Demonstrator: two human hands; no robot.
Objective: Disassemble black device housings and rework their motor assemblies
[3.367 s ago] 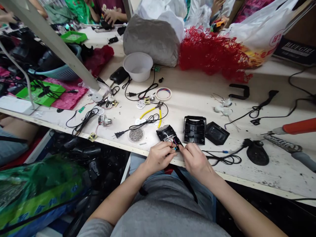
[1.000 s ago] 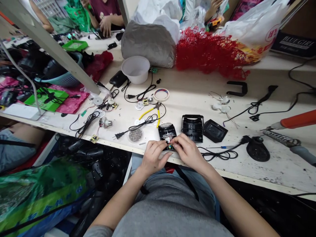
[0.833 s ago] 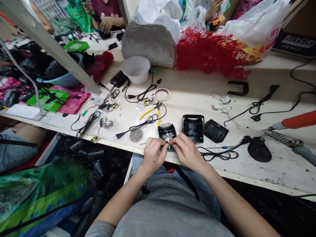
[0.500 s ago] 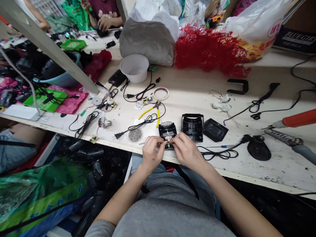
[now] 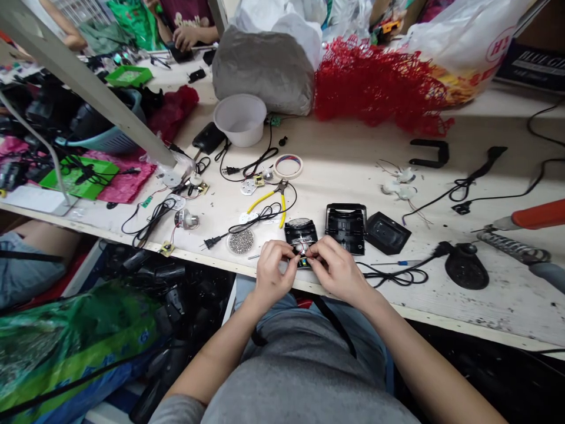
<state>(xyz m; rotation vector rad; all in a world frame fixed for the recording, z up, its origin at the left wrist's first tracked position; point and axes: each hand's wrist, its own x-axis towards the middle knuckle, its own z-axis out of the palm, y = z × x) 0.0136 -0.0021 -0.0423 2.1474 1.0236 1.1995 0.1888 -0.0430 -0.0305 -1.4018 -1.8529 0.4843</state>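
A black plastic housing half [image 5: 301, 228] with a clear round part lies at the table's front edge, with thin wires [image 5: 303, 249] and a small circuit board [image 5: 303, 262] inside. My left hand [image 5: 276, 271] is closed in a pinch on the wires from the left. From the right, my right hand [image 5: 338, 270] pinches at the same wires; the fingertips hide the exact grip. Just behind my right hand stands another black housing half [image 5: 345, 227], with a black rectangular cover [image 5: 388, 232] touching or close beside it.
Yellow-handled pliers [image 5: 282, 203], a dish of screws [image 5: 241, 241], a roll of tape [image 5: 288, 166] and a white bowl [image 5: 241, 121] are on the table [image 5: 344, 162]. A soldering iron [image 5: 536, 217] projects from the right above a coiled holder [image 5: 514, 246]. Another person's hand [image 5: 185, 39] shows across the table.
My fingers have shifted slightly within the housing, still pinched together. The right hand is turned a little, and the view has moved a touch.
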